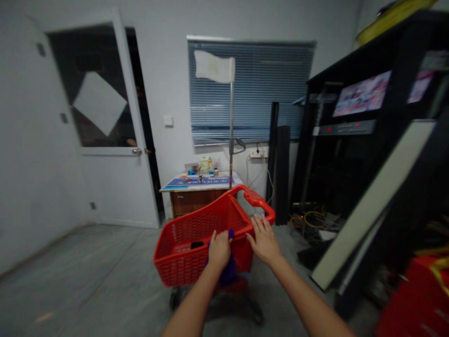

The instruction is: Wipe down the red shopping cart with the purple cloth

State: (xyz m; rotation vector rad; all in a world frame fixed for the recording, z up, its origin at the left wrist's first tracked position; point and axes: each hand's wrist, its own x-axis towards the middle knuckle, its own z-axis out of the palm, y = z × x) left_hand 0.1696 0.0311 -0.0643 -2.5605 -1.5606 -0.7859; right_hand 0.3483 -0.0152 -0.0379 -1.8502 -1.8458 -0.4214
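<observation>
Left hand (219, 250) is curled over the near rim of a red plastic shopping cart (182, 262), and it looks closed on a purple cloth (228, 274) hanging down the side. Right hand (264, 242) is open with the fingers spread, right up against the rim just below the red handle (255, 199). There's a small black thing (197, 245) lying in the basket, and the cart's standing on a grey floor (87, 267).

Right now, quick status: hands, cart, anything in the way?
Left hand on purple cloth at red cart's rim. Right hand open on rim. Black rack to the right.
</observation>
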